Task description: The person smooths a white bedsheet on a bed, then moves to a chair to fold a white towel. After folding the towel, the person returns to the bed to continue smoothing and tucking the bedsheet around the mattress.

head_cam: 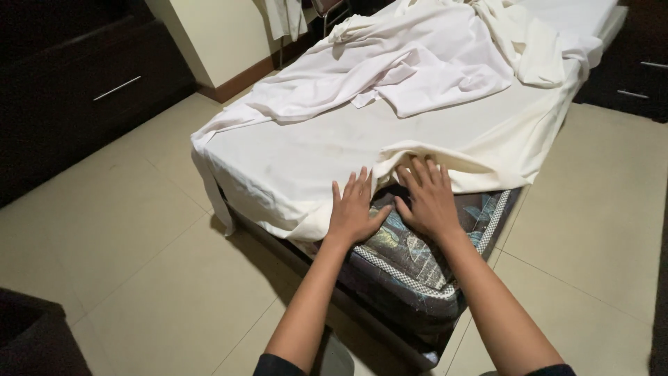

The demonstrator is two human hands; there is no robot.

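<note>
A mattress with a dark leaf-patterned cover lies in front of me, its near end bare. A cream fitted sheet covers the rest, its edge bunched up across the near end. My left hand lies flat with fingers spread on the sheet's edge. Close beside it, my right hand presses flat on the bare mattress, fingertips touching the raised fold of the sheet. Neither hand grips anything. A rumpled white top sheet lies heaped across the far half of the bed.
Beige tiled floor surrounds the bed. A dark cabinet with a metal handle stands at the left. Dark drawers stand at the far right. A dark object sits at the bottom left corner.
</note>
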